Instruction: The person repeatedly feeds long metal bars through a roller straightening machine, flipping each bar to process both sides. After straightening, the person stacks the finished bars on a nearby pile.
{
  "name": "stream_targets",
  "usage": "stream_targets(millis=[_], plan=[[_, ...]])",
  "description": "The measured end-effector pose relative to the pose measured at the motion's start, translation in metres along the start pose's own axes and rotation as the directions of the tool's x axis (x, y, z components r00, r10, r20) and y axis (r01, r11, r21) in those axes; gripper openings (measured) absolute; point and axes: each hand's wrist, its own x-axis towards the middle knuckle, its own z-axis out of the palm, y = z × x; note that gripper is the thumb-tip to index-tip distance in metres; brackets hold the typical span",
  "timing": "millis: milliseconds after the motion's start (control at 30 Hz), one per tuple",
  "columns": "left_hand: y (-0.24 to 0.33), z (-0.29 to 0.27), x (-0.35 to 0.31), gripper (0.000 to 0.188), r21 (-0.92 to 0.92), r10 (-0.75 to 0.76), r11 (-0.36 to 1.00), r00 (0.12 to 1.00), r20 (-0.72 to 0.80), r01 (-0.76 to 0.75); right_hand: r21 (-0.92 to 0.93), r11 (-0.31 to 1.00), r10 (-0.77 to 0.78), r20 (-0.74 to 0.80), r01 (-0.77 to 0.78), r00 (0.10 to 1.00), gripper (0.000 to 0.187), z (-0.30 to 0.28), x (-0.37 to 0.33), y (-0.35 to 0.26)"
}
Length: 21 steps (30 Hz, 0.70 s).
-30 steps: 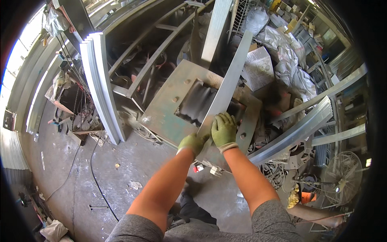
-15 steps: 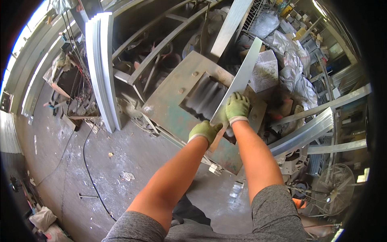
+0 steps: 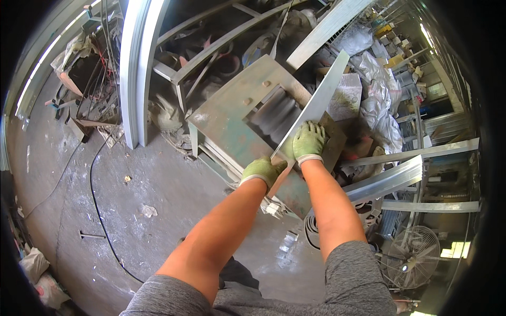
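Curled round the near end of a long metal strip (image 3: 316, 108): left hand (image 3: 262, 170), green-gloved, fingers (image 3: 278, 165) closed on the strip's lower corner from the left. Spread flatter: right hand (image 3: 308, 140), also gloved, fingers (image 3: 311, 127) lying on the strip's face and pressing it down, thumb side toward the edge. Both gripping or bearing on the same strip, hands just beside each other. Strip tilted, running from the hands up and to the right across a green steel machine table (image 3: 232, 113), over the ridged rollers (image 3: 274, 113) in its opening. Far end of the strip ending near a heap of grey sacks (image 3: 377, 100). Whether the strip sits between the rollers: cannot tell. Underside of the left palm hidden by the glove and strip. Curved white profiles (image 3: 132, 73) standing left of the table; a fan (image 3: 414, 263) low at right, partly lost in the dark rim.
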Motion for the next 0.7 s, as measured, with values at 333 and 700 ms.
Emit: stream_targets(millis=[333, 700], plan=[[-0.059, 0.007, -0.067, 0.074, -0.024, -0.083, 0.996, 0.996, -0.033, 0.082, 0.055, 0.998, 0.023, 0.069, -0.027, 0.997, 0.037, -0.030, -0.062, -0.057], [-0.191, 0.051, -0.181, 0.076, 0.062, -0.208, 0.975, 0.976, -0.061, 0.212, 0.256, 0.964, 0.052, 0.053, -0.064, 0.997, 0.050, -0.067, -0.211, -0.163]])
